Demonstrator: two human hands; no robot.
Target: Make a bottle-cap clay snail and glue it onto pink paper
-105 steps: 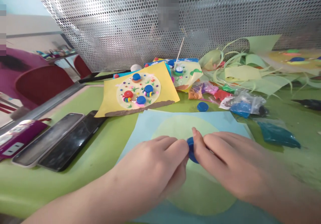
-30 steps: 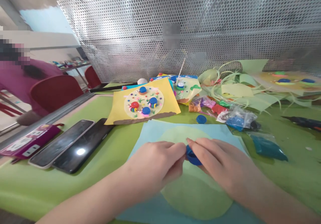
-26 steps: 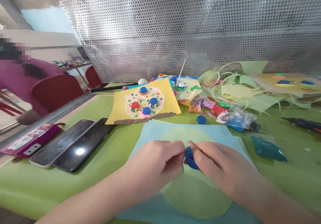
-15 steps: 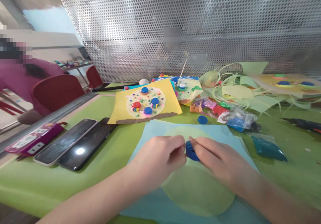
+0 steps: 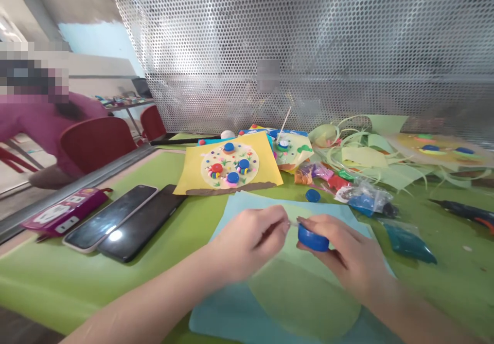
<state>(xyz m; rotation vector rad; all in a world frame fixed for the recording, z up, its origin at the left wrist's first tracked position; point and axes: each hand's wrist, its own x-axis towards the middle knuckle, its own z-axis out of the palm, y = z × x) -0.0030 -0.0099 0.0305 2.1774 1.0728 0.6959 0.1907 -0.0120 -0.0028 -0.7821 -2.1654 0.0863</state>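
Observation:
My right hand (image 5: 347, 251) grips a blue bottle cap (image 5: 313, 238) by its edges, thumb and fingers on opposite sides. Close beside it, my left hand (image 5: 252, 241) is closed in a pinch. A small pale bit shows between the left fingertips and the cap, too small to name. Both hands are above a light green paper circle (image 5: 309, 297) lying on light blue paper (image 5: 216, 308). A second blue bottle cap (image 5: 312, 195) rests on the table just past the paper's far edge.
Behind lies a yellow sheet (image 5: 189, 172) decorated with caps and clay. Bagged coloured clay (image 5: 365, 200), a teal clay bag (image 5: 411, 241), paper scraps (image 5: 366, 151) and a dark pointed tool (image 5: 463, 210) are right. Two phones (image 5: 111, 215) and a purple case (image 5: 69, 212) lie left. A person (image 5: 81, 108) sits beyond.
My right hand has turned the blue cap so its side faces me and drawn it slightly right, away from the left fingertips. The camera view has shifted a little.

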